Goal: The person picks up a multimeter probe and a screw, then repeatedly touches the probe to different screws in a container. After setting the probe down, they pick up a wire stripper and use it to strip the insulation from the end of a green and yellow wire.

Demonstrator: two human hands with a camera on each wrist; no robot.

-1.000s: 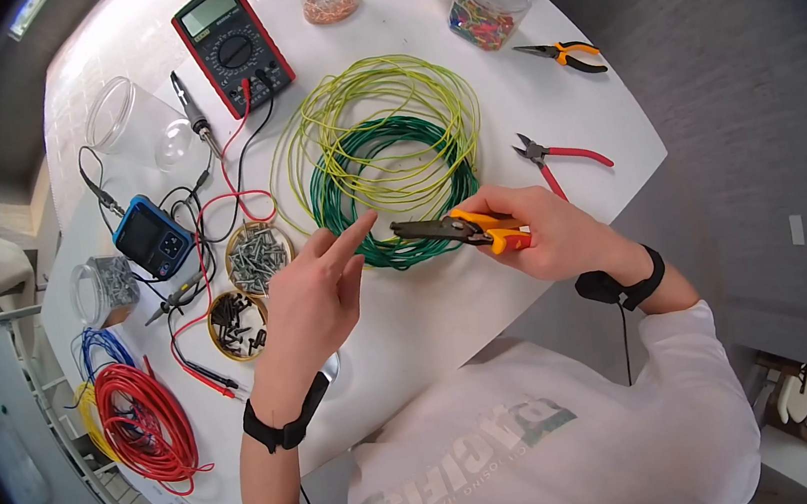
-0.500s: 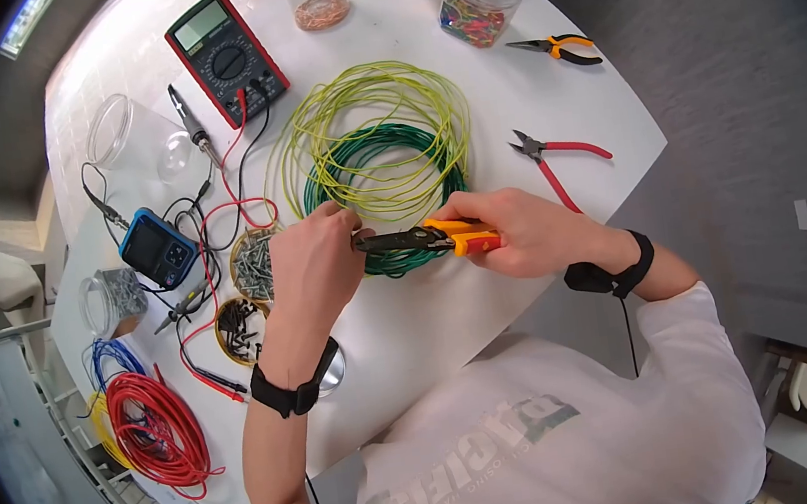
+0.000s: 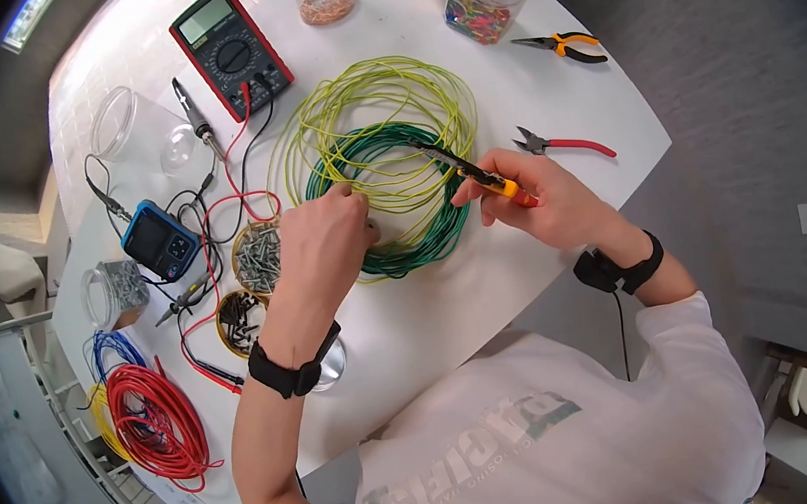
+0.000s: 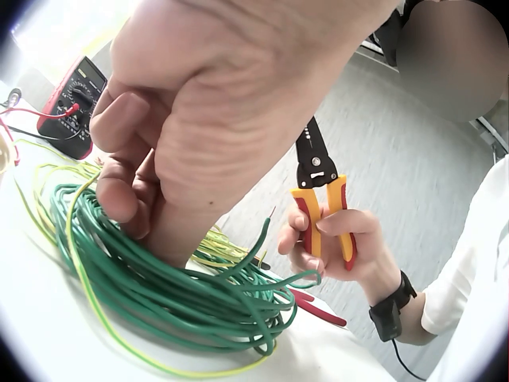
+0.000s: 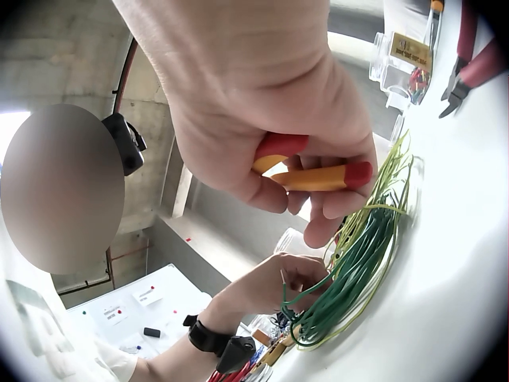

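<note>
My left hand (image 3: 324, 237) is at the near left side of the green wire coil (image 4: 159, 294), its fingers curled and gripping the wire, with the thumb's base behind some strands. A loose green wire end (image 4: 265, 232) with a thin bare tip sticks up beside this hand. In my right hand (image 3: 536, 197) are the yellow-and-red handles of a wire stripper (image 4: 316, 163). Its dark jaws point away over the coil, apart from the left hand. Yellow-green wire (image 3: 372, 79) lies in loose loops over and beyond the green coil.
Red-handled side cutters (image 3: 567, 143) and long-nose pliers (image 3: 560, 47) lie to the right. A multimeter (image 3: 233, 56), soldering iron (image 3: 195, 116) and blue handheld meter (image 3: 160, 239) are at the left. Screw tins (image 3: 256, 260) stand beside my left forearm; red wire (image 3: 158, 423) lies near left.
The stripper has swung from pointing left at my left hand to pointing up and away over the coil. My left index finger, stretched out a second ago, is now curled.
</note>
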